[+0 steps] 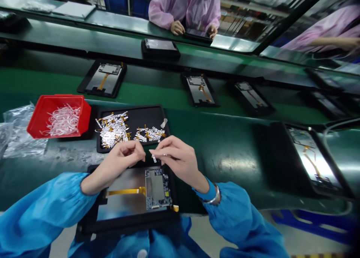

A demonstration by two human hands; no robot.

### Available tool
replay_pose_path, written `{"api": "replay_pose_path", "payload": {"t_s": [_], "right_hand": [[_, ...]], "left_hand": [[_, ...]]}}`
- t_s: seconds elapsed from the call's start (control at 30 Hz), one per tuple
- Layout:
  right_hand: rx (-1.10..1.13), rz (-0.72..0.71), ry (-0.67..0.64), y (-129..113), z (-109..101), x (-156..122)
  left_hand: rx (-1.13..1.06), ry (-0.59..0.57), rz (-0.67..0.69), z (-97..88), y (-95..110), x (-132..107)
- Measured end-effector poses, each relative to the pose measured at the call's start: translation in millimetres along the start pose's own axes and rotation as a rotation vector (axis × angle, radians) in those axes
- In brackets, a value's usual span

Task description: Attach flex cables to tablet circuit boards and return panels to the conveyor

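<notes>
**Between the grips:** the fingers of the left grip (pixel 123 162) hide whatever they meet; the white strip (pixel 154 159) at the right grip (pixel 177 160) is too small to tell.
**Below the grips:** the left forearm (pixel 97 183) covers part of the black tray (pixel 126 223).
**Ahead of the grips:** single pieces in the foil-strip pile (pixel 112 129) are too small to tell; the picture's top edge cuts off the co-worker (pixel 184 10).
**Right of the grips:** glare blurs the tablet panel (pixel 312 160).

Sleeves (pixel 233 216): bright blue
Bin (pixel 59 115): red
Strips (pixel 63 120): wht
Flex cable (pixel 125 192): gold
Conveyor belt (pixel 213 156): dk green, scuffed
Tray (pixel 132 126): blk
Co-wkr gown (pixel 171 6): pale pink
</notes>
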State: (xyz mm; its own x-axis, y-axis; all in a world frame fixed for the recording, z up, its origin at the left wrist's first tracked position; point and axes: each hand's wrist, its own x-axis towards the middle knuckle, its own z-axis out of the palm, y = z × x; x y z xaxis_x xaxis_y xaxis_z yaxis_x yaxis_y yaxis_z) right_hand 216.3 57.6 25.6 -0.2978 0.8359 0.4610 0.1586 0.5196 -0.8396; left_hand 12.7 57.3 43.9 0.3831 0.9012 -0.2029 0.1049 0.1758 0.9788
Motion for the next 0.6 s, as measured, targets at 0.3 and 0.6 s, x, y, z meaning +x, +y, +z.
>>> {"api": "replay_pose_path", "payload": {"t_s": [0.3, 0.6], "right_hand": [[0.366, 0.227, 0.075, -6.0, 12.5, -3.3], [-0.156, -0.138, -0.039, -5.7, -2.4, -15.5]], "left_hand": [[0.308, 0.062, 0.326, 2.5, 7.5, -4.9], [0.002, -0.035, 0.057, 13.7, 6.5, -11.7]]}}
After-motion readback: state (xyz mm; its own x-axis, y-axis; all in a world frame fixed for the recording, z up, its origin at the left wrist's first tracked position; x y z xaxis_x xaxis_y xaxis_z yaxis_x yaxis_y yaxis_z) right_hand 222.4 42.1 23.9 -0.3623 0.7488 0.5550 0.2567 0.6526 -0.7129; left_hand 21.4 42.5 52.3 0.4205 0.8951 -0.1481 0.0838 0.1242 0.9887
